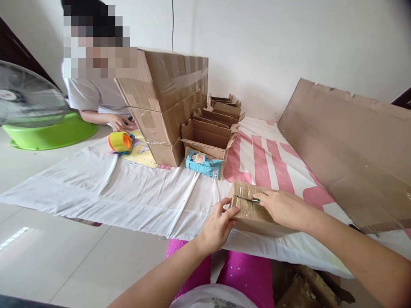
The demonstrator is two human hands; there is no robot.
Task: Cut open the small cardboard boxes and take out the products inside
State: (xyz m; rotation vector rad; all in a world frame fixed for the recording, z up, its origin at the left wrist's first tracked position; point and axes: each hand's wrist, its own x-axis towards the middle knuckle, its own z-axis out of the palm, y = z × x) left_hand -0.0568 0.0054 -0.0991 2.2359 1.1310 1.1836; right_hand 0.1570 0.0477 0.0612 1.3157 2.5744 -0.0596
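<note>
A taped cardboard box lies at the table's front edge, close to my body. My left hand grips its left end, fingers bent over the top corner. My right hand is closed on a small cutter, of which only a short greenish part shows. The cutter touches the seam on the box top, where a dark slit runs to the left through the clear tape. Most of the tool is hidden by my fingers. Beyond the box lies a blue snack-like packet, leaning on an open carton.
Open small cartons stand in a row beside a tall stack of taped boxes. A large cardboard sheet borders the right. A person sits behind the stack, near a yellow-orange toy. A fan stands left.
</note>
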